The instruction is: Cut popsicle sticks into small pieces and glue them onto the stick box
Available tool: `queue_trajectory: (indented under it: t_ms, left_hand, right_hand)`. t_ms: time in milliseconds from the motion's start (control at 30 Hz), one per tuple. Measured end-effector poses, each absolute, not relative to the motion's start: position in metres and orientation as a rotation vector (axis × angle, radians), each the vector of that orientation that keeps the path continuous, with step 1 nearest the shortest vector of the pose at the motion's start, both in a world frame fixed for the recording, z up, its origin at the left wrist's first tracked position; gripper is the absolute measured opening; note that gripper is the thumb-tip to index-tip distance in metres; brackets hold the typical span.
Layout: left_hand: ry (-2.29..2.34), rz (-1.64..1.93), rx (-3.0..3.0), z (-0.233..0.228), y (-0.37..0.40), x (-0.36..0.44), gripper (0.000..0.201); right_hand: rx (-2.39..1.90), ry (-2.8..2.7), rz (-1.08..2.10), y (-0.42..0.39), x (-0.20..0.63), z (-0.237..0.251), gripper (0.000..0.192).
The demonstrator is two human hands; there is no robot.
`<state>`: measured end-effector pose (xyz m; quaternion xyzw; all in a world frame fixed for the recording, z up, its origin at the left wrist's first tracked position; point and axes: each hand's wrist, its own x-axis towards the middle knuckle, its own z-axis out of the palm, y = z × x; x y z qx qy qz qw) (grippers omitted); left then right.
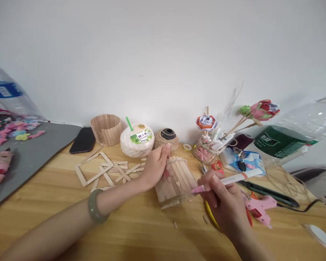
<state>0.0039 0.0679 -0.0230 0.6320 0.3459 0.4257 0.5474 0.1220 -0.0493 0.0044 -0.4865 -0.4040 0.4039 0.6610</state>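
Near the middle of the table, a small craft-stick panel (185,174) is tilted up, with a little heart and a reddish patch on its face and twine-like trim along its lower edge. My left hand (157,164) is closed on its left side; some fingertips are hidden. Between the fingers of my right hand (225,197) is a white marker pen (240,177). Its pink tip points left, close to the panel's lower right; I cannot tell whether it touches. Loose craft sticks (107,173) and joined square frames lie left of the panel.
Behind stand a round stick holder (106,129), a wrapped coconut (138,141) and a twine roll (165,139). A phone (82,140) lies left. On the right are a jar of pens (206,150), a pink glue gun (261,209) with its cord, and a large bottle (282,141).
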Motion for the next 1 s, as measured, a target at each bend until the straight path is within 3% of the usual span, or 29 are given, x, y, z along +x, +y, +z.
queue_trajectory:
  t_ms: [167, 500, 633, 1000]
  left_hand:
    - [0.807, 0.923, 1.741, 0.001, 0.056, -0.006, 0.039]
    - [0.793, 0.844, 2.154, 0.006, 0.056, -0.007, 0.037]
    - [0.751, 0.709, 2.215, 0.001, 0.057, -0.006, 0.037]
    - [0.760, 0.748, 2.181, 0.007, 0.050, -0.008, 0.036]
  right_hand:
    - [-1.143, -0.913, 0.912, -0.049, 0.115, 0.005, 0.030]
    - [-1.098, -0.889, 0.755, -0.046, 0.100, -0.004, 0.034]
    - [-1.069, -0.846, 0.761, -0.047, 0.095, -0.007, 0.031]
    - [-0.985, -0.840, 0.722, -0.055, 0.093, -0.017, 0.033]
